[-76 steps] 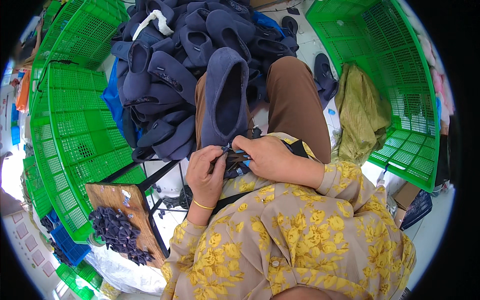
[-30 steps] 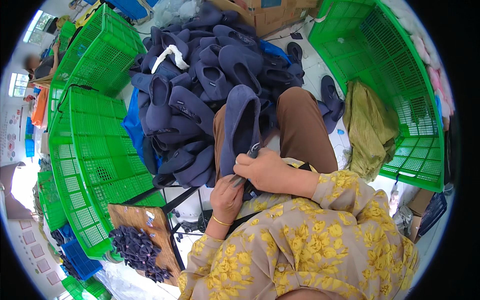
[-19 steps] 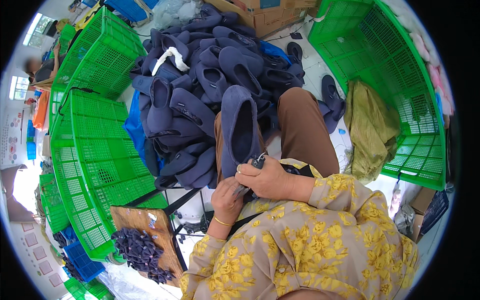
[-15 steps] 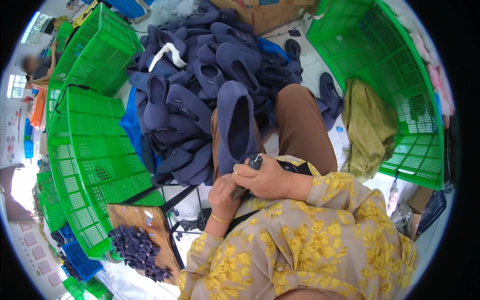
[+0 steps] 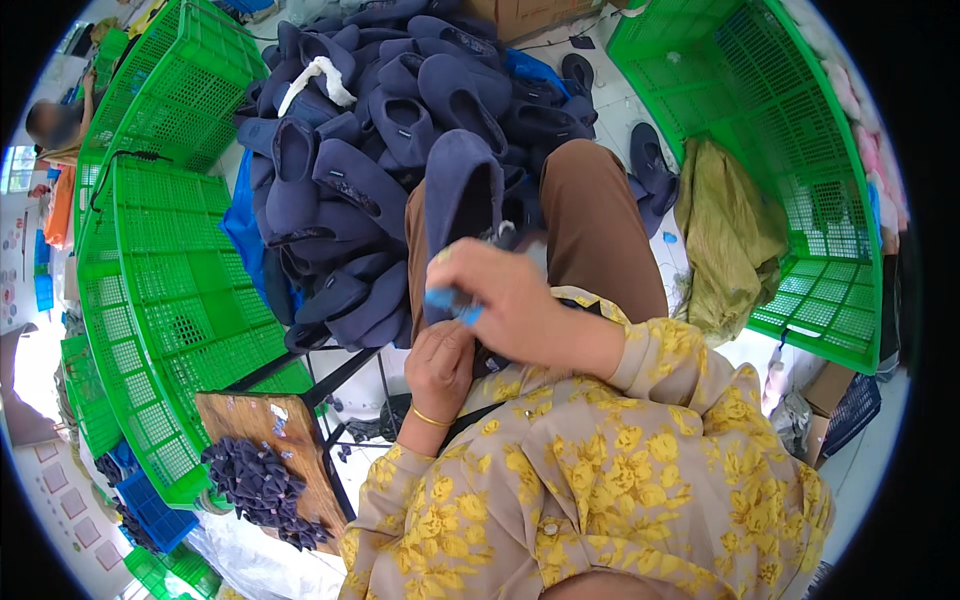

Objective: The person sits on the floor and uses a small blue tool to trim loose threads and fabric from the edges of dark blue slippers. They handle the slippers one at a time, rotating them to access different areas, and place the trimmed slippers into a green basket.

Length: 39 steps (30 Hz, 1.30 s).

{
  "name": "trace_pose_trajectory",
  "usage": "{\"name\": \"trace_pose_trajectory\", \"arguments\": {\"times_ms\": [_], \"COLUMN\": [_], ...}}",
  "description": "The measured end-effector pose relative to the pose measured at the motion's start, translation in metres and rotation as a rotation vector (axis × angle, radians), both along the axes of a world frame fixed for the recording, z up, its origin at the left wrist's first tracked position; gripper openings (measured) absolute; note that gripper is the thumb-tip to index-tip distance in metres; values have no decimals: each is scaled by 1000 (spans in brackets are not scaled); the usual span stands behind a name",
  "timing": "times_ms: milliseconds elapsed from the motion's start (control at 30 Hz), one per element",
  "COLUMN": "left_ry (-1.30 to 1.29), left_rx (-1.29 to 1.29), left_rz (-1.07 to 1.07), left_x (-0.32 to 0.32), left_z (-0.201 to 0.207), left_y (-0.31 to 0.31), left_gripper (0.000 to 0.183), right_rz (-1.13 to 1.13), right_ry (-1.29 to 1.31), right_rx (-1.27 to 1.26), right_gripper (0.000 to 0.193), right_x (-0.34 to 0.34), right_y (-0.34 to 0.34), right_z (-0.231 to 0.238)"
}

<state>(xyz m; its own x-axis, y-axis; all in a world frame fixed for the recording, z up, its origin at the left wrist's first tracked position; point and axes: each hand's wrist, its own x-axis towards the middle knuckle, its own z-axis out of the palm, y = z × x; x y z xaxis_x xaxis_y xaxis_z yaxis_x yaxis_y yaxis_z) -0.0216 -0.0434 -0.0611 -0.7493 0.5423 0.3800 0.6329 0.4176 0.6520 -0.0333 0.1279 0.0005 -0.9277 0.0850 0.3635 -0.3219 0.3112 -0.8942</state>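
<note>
A small blue tool (image 5: 452,300) (prob. a cutter, blurred) is pinched in the right hand (image 5: 505,305); the left hand (image 5: 440,360) is curled at the navy slipper (image 5: 458,200). Fingers could be nicked w/ a slip.

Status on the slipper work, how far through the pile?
Done: cannot tell; the green crates look empty. In hand: one navy slipper lies on the lap, the right hand holds a small blue tool at its heel, the left hand below it. Left: a big slipper pile ahead.
</note>
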Motion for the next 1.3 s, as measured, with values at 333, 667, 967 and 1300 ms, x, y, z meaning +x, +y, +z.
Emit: {"name": "trace_pose_trajectory", "arguments": {"times_ms": [333,667,967,1300], "left_ry": [-263,345,-637,-606], "left_rx": [-125,-502,-133,-149], "left_rz": [-204,-415,-143,-106], "left_x": [-61,-112,-42,-103], "left_z": [57,100,49,78], "left_y": [11,47,107,117], "left_gripper": [34,14,22,27], "right_rz": [189,125,-110,-147], "right_ry": [-431,-362,-440,-560], "right_rx": [-539,-520,-677,-774], "right_gripper": [8,7,7,7], "right_x": [20,29,45,61], "right_y": [25,53,93,102], "right_z": [17,39,6,-27]}}
